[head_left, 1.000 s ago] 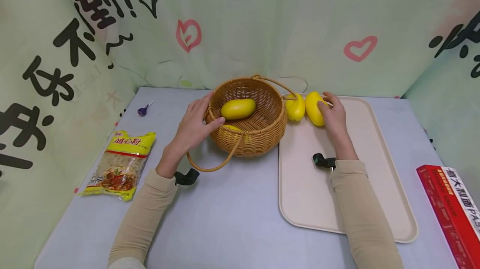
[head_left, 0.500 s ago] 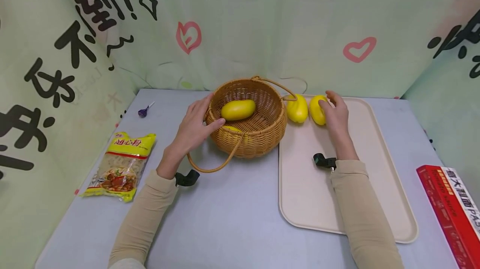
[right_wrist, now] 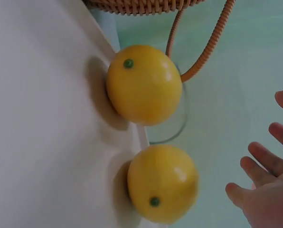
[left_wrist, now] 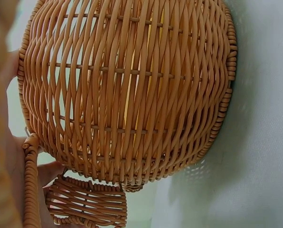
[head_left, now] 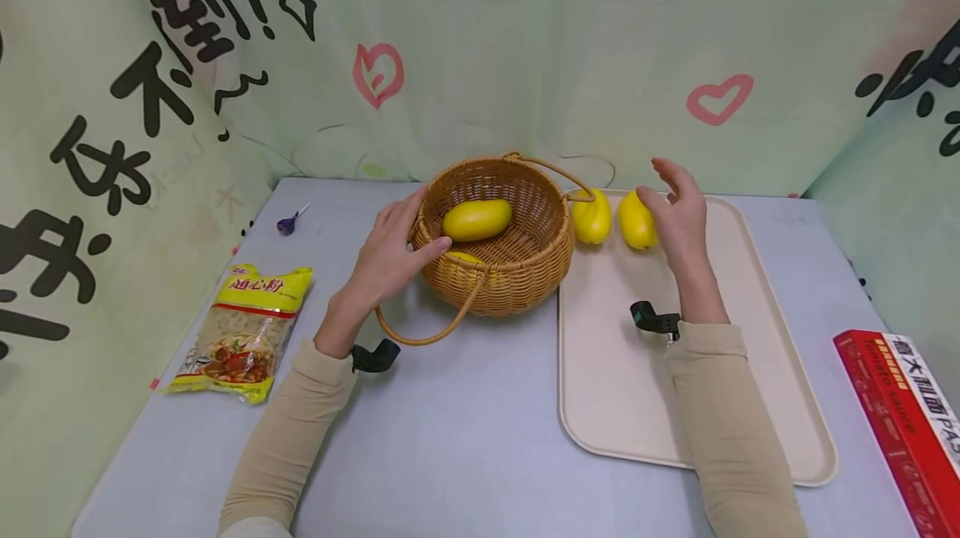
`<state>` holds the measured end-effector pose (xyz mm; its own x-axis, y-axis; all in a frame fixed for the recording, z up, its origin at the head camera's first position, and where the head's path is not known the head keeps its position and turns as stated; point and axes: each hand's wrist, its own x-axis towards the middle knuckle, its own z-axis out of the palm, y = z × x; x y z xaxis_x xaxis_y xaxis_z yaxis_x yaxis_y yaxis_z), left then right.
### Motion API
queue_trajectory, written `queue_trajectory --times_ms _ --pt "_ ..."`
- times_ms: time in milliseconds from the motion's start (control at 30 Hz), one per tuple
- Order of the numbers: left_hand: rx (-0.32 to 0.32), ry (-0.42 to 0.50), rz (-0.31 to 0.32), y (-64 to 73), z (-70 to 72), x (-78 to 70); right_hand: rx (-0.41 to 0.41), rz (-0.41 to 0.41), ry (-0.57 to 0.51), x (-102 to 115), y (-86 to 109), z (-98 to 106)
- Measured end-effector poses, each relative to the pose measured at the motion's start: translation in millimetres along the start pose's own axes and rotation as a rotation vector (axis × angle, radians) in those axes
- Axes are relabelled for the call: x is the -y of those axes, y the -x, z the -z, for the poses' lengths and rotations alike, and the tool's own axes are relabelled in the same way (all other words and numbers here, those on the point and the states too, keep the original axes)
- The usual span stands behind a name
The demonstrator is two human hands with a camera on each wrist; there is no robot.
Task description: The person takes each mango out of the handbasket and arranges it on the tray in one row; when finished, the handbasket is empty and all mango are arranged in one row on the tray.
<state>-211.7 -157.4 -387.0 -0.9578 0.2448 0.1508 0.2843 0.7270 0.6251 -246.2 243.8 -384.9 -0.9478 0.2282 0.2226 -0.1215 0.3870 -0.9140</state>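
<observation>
My left hand holds the rim of a round wicker basket, its thumb lying over the near edge. Inside the basket lies a smooth yellow oblong fruit, mango-like, and part of a second yellow fruit shows behind the near rim. Two more yellow fruits, a left one and a right one, sit at the back of a beige tray; green stem spots show in the right wrist view. My right hand is beside the right fruit, fingers spread and holding nothing.
A yellow bag of pasta lies at the left, with a purple-wrapped lollipop behind it. At the far right is a red pasta box. One basket handle hangs toward the front; the other handle overlaps the left tray fruit.
My right hand has let go of the right yellow fruit and drawn up and to the right. That fruit now stands apart from the hand on the tray. The left hand and basket stay put.
</observation>
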Motion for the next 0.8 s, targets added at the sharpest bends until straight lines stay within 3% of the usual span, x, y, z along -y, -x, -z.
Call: queue_trajectory --times_ms 267,500,800 --pt "-0.003 -0.001 -0.001 -0.5 -0.4 0.7 0.06 0.125 0.004 27 8.3 -12" --pt "-0.006 -0.001 0.001 1.2 0.8 1.1 0.156 0.287 0.03 56 18.6 -32" --pt "-0.01 -0.003 -0.011 -0.6 -0.7 3.3 0.363 0.51 0.197 88 32.4 -66"
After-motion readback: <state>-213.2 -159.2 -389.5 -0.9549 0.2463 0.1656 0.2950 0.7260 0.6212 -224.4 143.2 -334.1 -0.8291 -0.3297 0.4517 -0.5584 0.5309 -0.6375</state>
